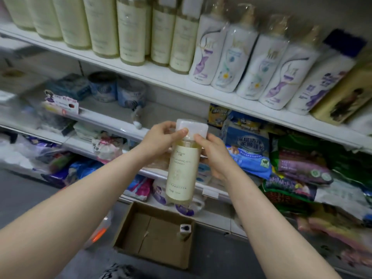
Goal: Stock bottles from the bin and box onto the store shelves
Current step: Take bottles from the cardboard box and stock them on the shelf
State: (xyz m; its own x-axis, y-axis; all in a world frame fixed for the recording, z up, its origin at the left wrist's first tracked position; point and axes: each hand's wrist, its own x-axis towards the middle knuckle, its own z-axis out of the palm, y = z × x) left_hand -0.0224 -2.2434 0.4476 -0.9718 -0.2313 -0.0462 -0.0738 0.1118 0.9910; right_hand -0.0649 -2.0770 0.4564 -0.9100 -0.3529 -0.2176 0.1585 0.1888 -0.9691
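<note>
Cream bottles (130,31) on top row: caps cut off by upper edge. Gold bottle (342,93) runs off the right edge. White pump bottles (233,57) are smeared, so we can't read the labels. Left end of the shelves (20,35) is motion blur and we can't identify the packs there.

Held bottle (184,164): fine print too small for us, neck behind both thumbs. Fingers of left hand (161,137) and right hand (213,156) are hidden behind it.

Box (128,234): small bottle (185,230) inside is blurred. Orange-and-clear thing (100,232) sits mostly behind left forearm (70,208); we can't tell what it is. Dark patterned item (118,272) is clipped by bottom edge.
</note>
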